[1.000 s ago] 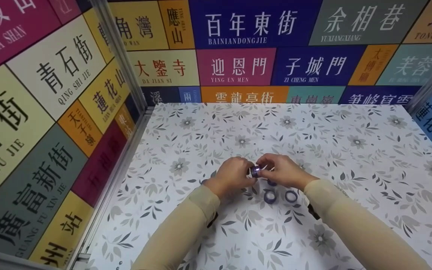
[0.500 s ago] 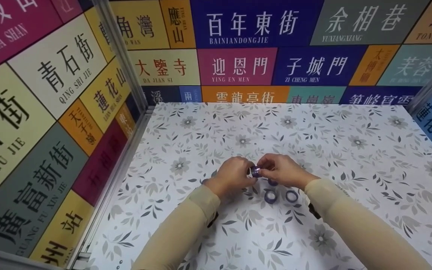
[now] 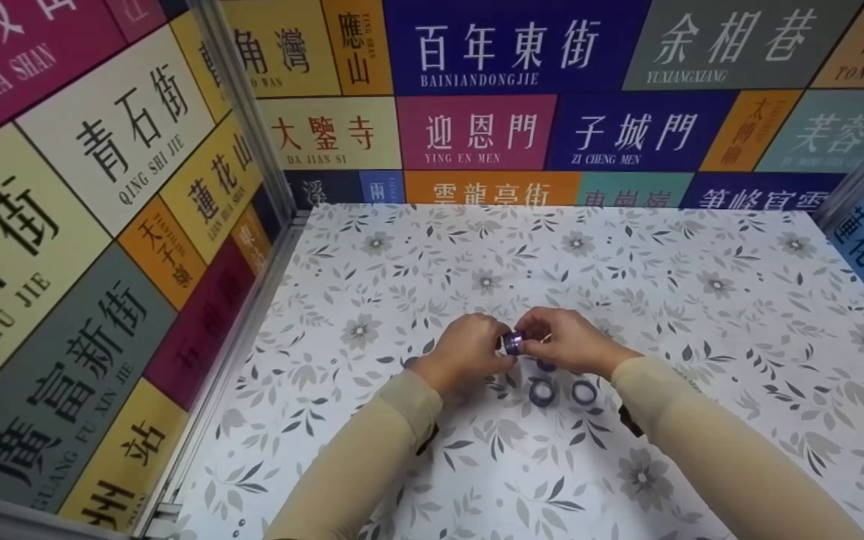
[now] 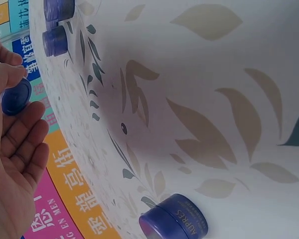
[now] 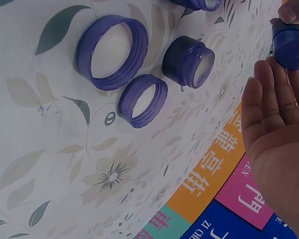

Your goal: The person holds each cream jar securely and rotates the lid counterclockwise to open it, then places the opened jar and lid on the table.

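Note:
Between my two hands, above the table, is a small purple cosmetic jar (image 3: 513, 343). My left hand (image 3: 469, 346) grips its left side; in the left wrist view the thumb lies against the jar (image 4: 17, 97). My right hand (image 3: 571, 341) pinches the other side with thumb and fingertips. Whether the jar's lid sits tight is too small to tell. Below the hands, two round purple lids, a larger lid (image 5: 112, 52) and a smaller lid (image 5: 143, 101), lie hollow side up. An open jar (image 5: 189, 62) lies beside them.
A jar lettered AUPRES (image 4: 174, 219) stands by the left wrist, mostly hidden in the head view. Another purple jar (image 5: 199, 4) shows at the right wrist view's top edge. A flower-patterned cloth (image 3: 492, 247) covers the table, with sign-covered walls (image 3: 469, 135) behind and at the sides.
Both hands stay nearly in place, with only slight movement of the fingers around the jar. The lids and other jars have not moved.

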